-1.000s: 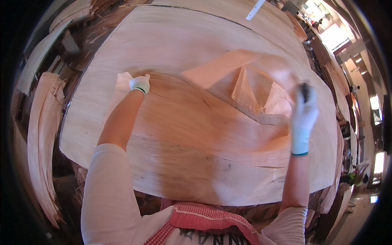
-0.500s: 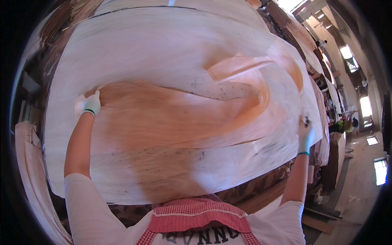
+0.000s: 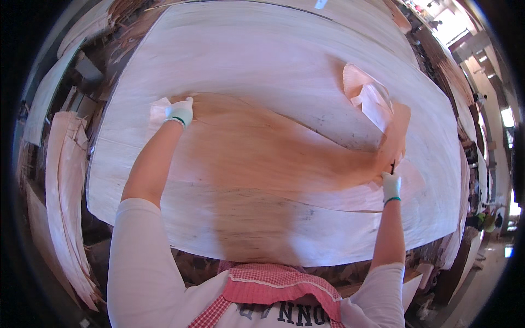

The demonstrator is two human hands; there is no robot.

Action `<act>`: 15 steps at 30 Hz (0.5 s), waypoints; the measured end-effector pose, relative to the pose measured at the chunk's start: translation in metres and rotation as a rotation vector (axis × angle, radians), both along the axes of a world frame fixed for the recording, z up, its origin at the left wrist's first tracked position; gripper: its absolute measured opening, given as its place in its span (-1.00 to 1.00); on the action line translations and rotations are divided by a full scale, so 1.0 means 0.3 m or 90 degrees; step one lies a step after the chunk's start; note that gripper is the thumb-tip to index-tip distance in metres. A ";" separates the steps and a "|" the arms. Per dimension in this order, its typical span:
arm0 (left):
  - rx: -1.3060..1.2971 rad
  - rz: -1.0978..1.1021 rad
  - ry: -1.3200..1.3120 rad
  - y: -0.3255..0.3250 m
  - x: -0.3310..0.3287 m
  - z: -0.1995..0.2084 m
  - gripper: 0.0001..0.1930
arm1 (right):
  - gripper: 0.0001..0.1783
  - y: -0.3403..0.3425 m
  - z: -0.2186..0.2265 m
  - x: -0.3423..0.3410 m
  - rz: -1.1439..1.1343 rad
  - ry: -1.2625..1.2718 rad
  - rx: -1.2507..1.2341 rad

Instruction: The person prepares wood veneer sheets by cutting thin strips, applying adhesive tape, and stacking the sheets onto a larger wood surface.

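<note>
A long, thin piece of wood veneer (image 3: 262, 147) lies across a large pale veneer sheet (image 3: 246, 60). My left hand (image 3: 181, 111), in a white glove with a green cuff, is closed on the piece's far left end, where a pale corner sticks out. My right hand (image 3: 391, 186), gloved alike, is at the piece's right end, closed around a small dark tool (image 3: 392, 167). I cannot make out the tool's kind. Just beyond that hand the veneer bends up and away into a curled, folded end (image 3: 373, 98).
The pale sheet lies on a stack with ragged brown edges. To the left hang or lean long veneer strips (image 3: 63, 191). More veneer piles (image 3: 445, 71) run along the right side. A person (image 3: 488, 221) is far off at the right, near bright windows.
My right hand has moved left and inward from the sheet's right edge to the strip's end. The strip's loose end has curled and folded differently. My left hand keeps its grip while the view shifts.
</note>
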State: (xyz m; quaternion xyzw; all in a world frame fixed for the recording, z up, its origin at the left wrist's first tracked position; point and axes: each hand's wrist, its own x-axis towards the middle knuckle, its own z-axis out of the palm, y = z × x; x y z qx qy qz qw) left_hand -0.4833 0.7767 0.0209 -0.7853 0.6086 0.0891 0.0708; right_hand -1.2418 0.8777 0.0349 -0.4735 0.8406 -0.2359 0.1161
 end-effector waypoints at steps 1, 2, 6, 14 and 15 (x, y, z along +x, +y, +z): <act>0.011 0.019 -0.024 0.047 0.046 -0.002 -0.58 | -0.58 -0.030 0.058 0.099 0.050 -0.034 -0.014; 0.023 0.023 -0.032 0.083 0.069 0.010 -0.59 | -0.61 -0.038 0.163 0.199 0.059 -0.008 0.008; 0.012 0.002 -0.014 0.094 0.067 0.021 -0.59 | -0.64 -0.049 0.526 0.265 0.082 -0.114 -0.046; -0.021 0.026 -0.017 0.067 0.140 -0.075 -0.62 | -0.60 -0.107 1.005 0.562 0.174 -0.171 -0.425; -0.024 0.019 -0.006 0.056 0.120 -0.067 -0.62 | -0.58 -0.093 1.047 0.541 0.146 -0.116 -0.431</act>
